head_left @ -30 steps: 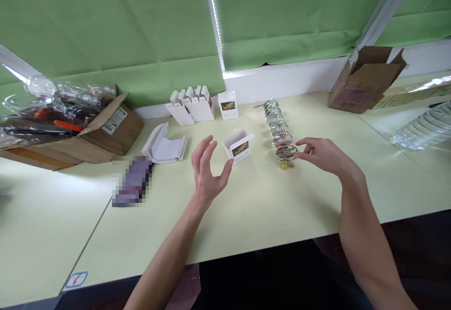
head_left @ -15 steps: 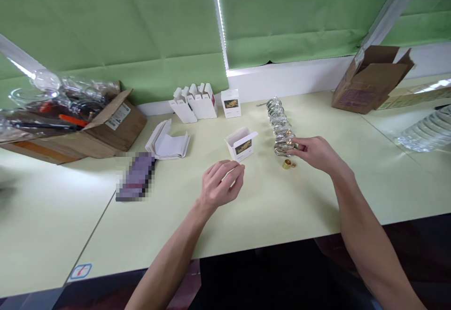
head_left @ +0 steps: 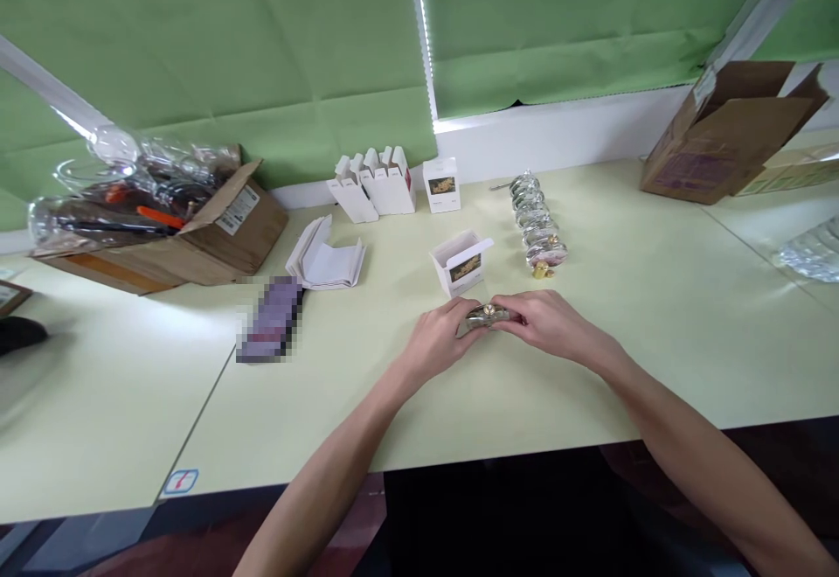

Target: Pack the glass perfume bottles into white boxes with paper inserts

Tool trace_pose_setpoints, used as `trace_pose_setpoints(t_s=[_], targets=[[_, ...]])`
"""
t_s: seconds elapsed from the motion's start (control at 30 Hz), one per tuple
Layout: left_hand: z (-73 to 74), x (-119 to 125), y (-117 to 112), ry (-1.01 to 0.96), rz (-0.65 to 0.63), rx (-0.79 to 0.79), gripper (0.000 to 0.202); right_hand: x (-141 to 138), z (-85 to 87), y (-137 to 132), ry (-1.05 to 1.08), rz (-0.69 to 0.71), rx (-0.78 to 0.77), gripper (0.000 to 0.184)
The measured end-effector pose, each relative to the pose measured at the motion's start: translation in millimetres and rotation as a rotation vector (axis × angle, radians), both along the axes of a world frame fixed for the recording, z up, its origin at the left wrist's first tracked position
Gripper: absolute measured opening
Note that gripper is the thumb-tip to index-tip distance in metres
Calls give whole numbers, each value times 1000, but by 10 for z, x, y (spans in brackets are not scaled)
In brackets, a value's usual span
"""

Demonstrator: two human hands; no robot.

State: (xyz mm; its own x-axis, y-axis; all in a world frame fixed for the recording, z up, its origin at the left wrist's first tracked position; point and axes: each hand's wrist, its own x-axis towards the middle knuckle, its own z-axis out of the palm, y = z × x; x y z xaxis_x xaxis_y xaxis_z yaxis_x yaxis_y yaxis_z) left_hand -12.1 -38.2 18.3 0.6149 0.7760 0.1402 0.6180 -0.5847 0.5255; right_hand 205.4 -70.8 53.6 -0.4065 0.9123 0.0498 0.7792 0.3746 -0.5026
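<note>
A clear glass perfume bottle with a small metal neck on top is held by its two ends. My left hand is closed on its left end and my right hand on its right end. Just behind the hands stands an open white carton with a picture on its front and its flap raised. A row of similar glass bottles runs toward the back on the right. A gold cap lies at the near end of that row.
Behind stand several white cartons and a closed white picture carton. Folded white card sheets and a blurred purple item lie left. Cardboard boxes stand left and right, the left one full of plastic-wrapped things.
My right hand has brought a bottle from the near end of the row to the middle. My left hand has moved right and taken hold of it too. The camera view has shifted slightly.
</note>
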Motion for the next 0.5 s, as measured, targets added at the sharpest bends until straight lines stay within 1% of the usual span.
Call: trace_pose_setpoints(t_s=[0.07,0.13,0.17,0.23,0.27,0.3,0.33,0.4,0.5], targets=[[-15,-4,13,-2,35,-9,21,21,30,-10,36,5,-24,20],[-24,-13,25,-2,51,-5,24,114,92,-15,115,-53,-1,28],[-26,-18,29,-3,56,1,26,186,128,-14,146,-123,36,32],[-29,-26,34,3,63,15,30,361,186,-6,140,-326,116,35],[-27,-28,34,10,63,18,30,454,202,2,98,-408,107,34],[-23,-29,33,21,64,20,30,545,206,10,42,-458,68,32],[-17,-29,30,33,66,22,28,627,198,19,-12,-473,8,28],[3,-25,23,60,77,23,28,756,155,37,-91,-446,-122,21],[37,-15,14,91,87,18,29,836,66,64,-167,-414,-233,24]])
